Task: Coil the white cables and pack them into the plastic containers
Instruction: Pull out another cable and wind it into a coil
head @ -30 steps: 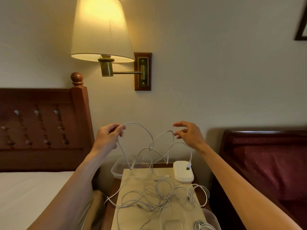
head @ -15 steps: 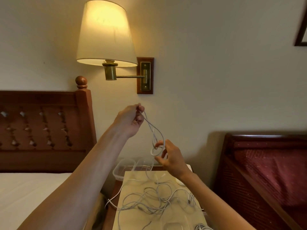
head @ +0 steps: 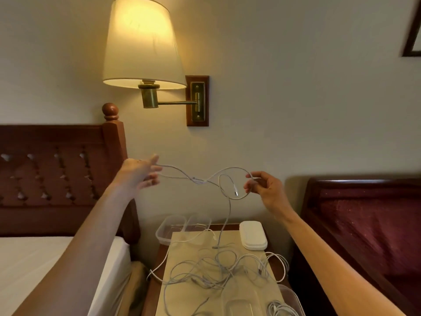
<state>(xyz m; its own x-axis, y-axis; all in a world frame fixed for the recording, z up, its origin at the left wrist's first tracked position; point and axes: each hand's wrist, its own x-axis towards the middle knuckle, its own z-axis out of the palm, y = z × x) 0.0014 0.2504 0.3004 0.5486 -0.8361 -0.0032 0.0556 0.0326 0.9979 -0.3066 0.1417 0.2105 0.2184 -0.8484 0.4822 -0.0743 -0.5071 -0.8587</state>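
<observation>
Your two hands are raised well apart above the nightstand (head: pixel 157 290), with one white cable (head: pixel 206 180) strung between them. Your left hand (head: pixel 139 175) is blurred; its fingers are stretched out toward the wall and the cable's end runs in beside them, but you cannot tell whether they pinch it or only touch it. Your right hand (head: pixel 264 189) has its fingers curled and pinches the cable near a loop, with a small metal connector (head: pixel 235 192) hanging inside that loop, just beside your fingertips. Midway between your hands the cable twists over itself, and from the loop a single strand drops straight down to the nightstand.

On the nightstand lies a pale mat (head: pixel 182 297), and on the mat rests a loose tangle of white cables (head: pixel 218 270); one strand spills over the mat's left edge. At the far edge of the nightstand, against the wall, sit two clear plastic containers (head: pixel 180 226) side by side. To their right, at the far right corner of the mat, lies a white lid (head: pixel 252 234). At the near edge, another clear container (head: pixel 289 302) holds a coiled cable (head: pixel 279 309).

A lit wall lamp (head: pixel 142 42) hangs above the nightstand. A wooden headboard (head: pixel 57 179) stands to its left and a dark red bed (head: pixel 364 224) to its right.
</observation>
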